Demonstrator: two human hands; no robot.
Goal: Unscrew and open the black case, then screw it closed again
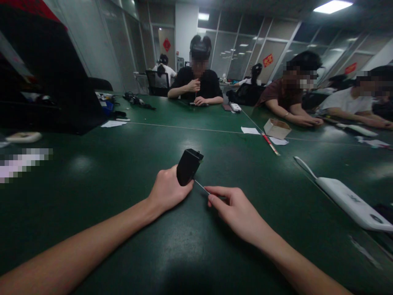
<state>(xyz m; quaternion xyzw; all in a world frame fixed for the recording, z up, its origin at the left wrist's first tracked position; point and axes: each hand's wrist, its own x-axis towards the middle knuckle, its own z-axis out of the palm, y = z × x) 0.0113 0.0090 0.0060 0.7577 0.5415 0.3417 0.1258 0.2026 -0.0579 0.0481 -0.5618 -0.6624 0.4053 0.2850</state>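
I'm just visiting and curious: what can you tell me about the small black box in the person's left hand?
The small black box is dark, matte and plastic-looking, roughly rectangular, with a small raised tab at its top edge. It stands tilted on the green table, gripped low down by the left hand. A thin metal pin, pinched in the right hand, meets its lower edge. No markings can be made out.

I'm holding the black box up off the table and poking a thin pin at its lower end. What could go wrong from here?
The thin pin is pinched only at its tip end by the right hand, so it could bend or slip. The left hand grips the black box low down, so it could tip.
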